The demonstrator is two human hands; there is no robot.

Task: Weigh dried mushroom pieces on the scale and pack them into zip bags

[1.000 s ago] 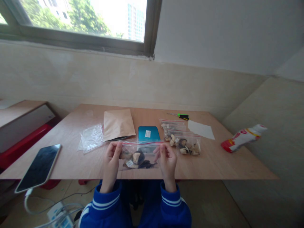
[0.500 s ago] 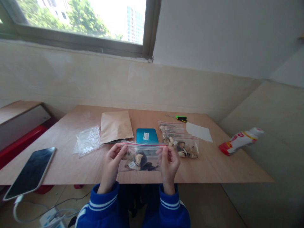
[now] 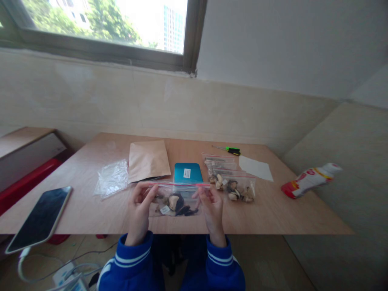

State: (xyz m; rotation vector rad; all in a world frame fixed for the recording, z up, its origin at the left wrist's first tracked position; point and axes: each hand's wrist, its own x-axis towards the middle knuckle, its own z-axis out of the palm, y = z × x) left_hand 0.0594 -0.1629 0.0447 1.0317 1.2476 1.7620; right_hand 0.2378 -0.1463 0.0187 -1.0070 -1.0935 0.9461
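Observation:
Between my two hands hangs a clear zip bag point(image 3: 177, 204) with a red seal line along its top. Dark and pale dried pieces, like sliced mushrooms, lie inside with a small white label. My left hand point(image 3: 141, 208) pinches the bag's upper left corner between thumb and fingers. At the upper right end, my right hand point(image 3: 212, 206) is closed on the bag's edge. Just behind the held bag sits a flat teal box point(image 3: 194, 173) with a white label. Similar filled zip bags point(image 3: 239, 189) lie overlapped to the right of it.
Left of the teal box are a brown paper pouch point(image 3: 149, 161) and a stack of clear empty bags point(image 3: 112, 178). A phone point(image 3: 41, 218) on a cable lies at the left edge. A screwdriver point(image 3: 232, 150), white paper point(image 3: 256, 167) and a bottle point(image 3: 311, 181) are at the right.
Both hands have shifted slightly left with the zip bag, and my right fingers have slid a little along its top edge. The things on the table have stayed put.

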